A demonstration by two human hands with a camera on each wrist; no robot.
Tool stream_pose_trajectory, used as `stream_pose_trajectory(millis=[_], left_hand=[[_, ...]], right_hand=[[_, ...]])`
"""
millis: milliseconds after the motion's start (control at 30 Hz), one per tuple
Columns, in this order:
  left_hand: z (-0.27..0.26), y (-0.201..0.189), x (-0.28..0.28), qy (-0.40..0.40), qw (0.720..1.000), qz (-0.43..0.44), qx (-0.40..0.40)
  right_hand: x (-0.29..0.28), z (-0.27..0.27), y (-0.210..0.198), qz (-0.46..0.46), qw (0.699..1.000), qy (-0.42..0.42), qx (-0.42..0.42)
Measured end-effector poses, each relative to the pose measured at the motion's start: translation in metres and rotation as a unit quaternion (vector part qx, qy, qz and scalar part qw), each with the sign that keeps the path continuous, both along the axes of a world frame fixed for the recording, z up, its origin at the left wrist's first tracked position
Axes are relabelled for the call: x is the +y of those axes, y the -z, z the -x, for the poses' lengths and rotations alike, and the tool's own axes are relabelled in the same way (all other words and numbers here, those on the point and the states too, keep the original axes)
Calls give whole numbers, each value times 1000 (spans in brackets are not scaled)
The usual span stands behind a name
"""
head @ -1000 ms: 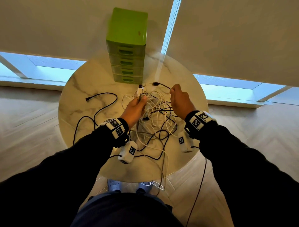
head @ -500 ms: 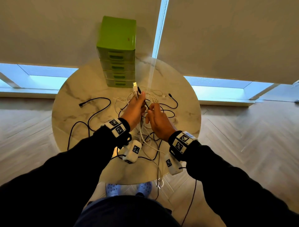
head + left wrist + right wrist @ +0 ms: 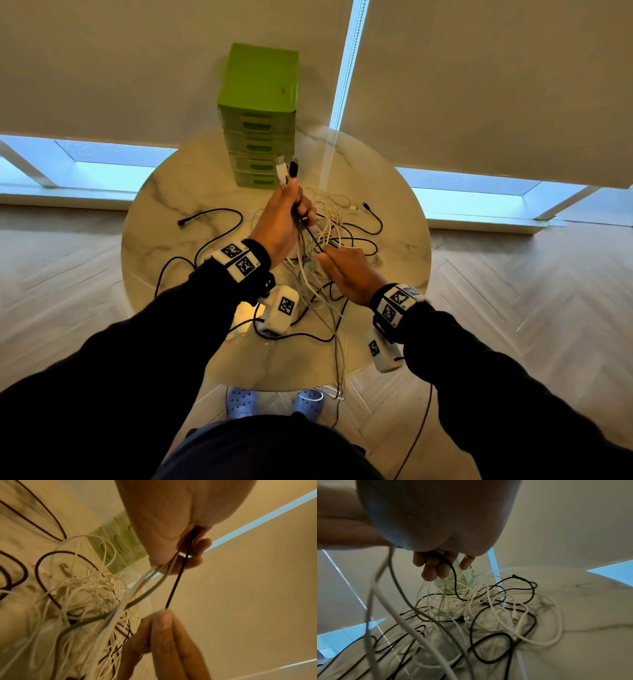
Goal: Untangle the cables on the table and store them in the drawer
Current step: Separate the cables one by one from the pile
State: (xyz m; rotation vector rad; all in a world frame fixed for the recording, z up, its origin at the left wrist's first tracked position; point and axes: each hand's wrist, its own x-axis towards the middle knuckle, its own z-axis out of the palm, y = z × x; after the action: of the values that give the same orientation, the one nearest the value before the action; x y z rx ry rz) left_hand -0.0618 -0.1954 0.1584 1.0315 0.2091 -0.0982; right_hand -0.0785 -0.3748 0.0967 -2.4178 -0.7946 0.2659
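Note:
A tangle of white and black cables [image 3: 329,226] [image 3: 488,601] lies in the middle of the round marble table [image 3: 171,212]. My left hand [image 3: 291,209] [image 3: 188,550] is raised over it and grips several cable ends. A white plug [image 3: 281,169] and a black plug [image 3: 293,168] stick up out of that fist. A thin black cable [image 3: 176,580] runs taut from there down to my right hand [image 3: 327,256] [image 3: 436,566], whose fingertips [image 3: 163,620] pinch it. The green drawer unit [image 3: 260,116] stands at the table's far edge with all its drawers closed.
A separate black cable [image 3: 212,219] snakes over the left half of the table. Some cables hang over the near edge [image 3: 339,370] towards my blue shoes [image 3: 241,402]. Behind the table a blind's bead cord [image 3: 330,150] hangs beside the drawer unit.
My right hand brought the black plug over to my left hand, which now holds it with the white one. The right hand has since slid down the black cable towards me.

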Motion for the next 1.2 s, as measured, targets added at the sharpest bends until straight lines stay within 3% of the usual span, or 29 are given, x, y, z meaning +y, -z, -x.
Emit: stream_pose_trajectory(millis=[67, 200, 300, 400, 500, 600, 700, 867, 967, 1100, 1200], left_hand=[[-4, -11, 9, 4, 1000, 17, -3], [-13, -36, 28, -1, 998, -62, -30], [-20, -60, 53, -67, 993, -80, -50], [-24, -78, 77, -145, 984, -99, -41], [-17, -62, 74, -129, 976, -173, -2], [-5, -19, 58, -44, 962, -265, 44], [1, 17, 43, -20, 938, -337, 86], [-9, 14, 25, -57, 966, -234, 97], [-18, 0, 23, -85, 990, -79, 82], [-31, -22, 36, -134, 983, 107, 60], [-38, -42, 61, -156, 980, 118, 21]], right_hand=[[-6, -5, 3, 11, 1000, -1, 14], [-10, -15, -2, 25, 995, -15, 92], [-16, -27, -5, 41, 991, 10, 126], [-27, -39, 8, 83, 990, 16, 108], [-19, -52, 14, 79, 993, 50, 72], [10, -64, 0, 10, 996, 92, 19], [40, -59, -22, -19, 997, 66, -33], [62, -42, -34, 53, 996, -14, -65], [61, -38, -30, 4, 1000, -25, -15], [44, -35, -21, 2, 997, -39, 70], [16, -41, -8, 29, 995, 10, 99]])
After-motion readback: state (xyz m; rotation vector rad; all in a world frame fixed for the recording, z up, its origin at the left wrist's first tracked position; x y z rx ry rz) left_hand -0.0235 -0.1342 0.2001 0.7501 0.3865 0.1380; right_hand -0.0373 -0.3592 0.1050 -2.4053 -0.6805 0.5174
